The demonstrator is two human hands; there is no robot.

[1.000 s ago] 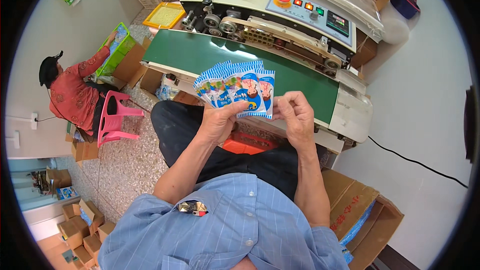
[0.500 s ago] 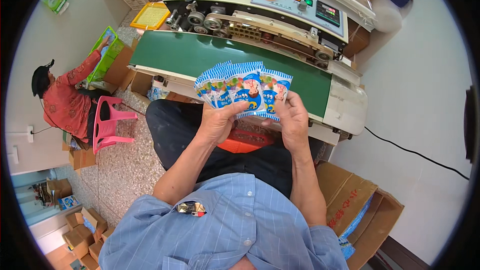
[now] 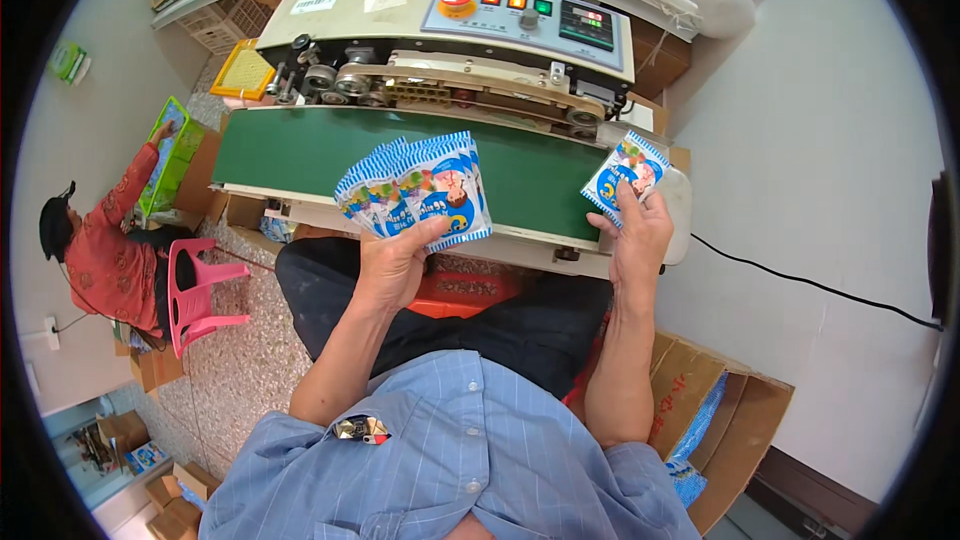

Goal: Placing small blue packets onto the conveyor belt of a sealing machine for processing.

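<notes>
In my left hand (image 3: pixel 394 268) is a fanned stack of several small blue-and-white packets (image 3: pixel 445 185), pinched under the thumb. My right hand (image 3: pixel 642 240) grips a single packet (image 3: pixel 627 175) of the same kind by its lower part, out to the right. That packet is over the right end of a green conveyor belt (image 3: pixel 540 175), close to the sealing machine's (image 3: pixel 450 60) intake side. The left hand's stack is above the belt's front edge. Fingers behind both the stack and the single packet are partly hidden.
A red stop button (image 3: pixel 456 0) and lit switches sit on the machine's panel. At my right stands an open cardboard box (image 3: pixel 745 430) with blue packets inside. To the left, a person in red (image 3: pixel 115 265) sits on a pink chair (image 3: pixel 190 285), reaching into a green crate (image 3: pixel 172 162).
My right hand has drawn one packet off the fan and carried it right, toward the belt's right end. The left hand keeps the remaining stack. The whole view has shifted somewhat.
</notes>
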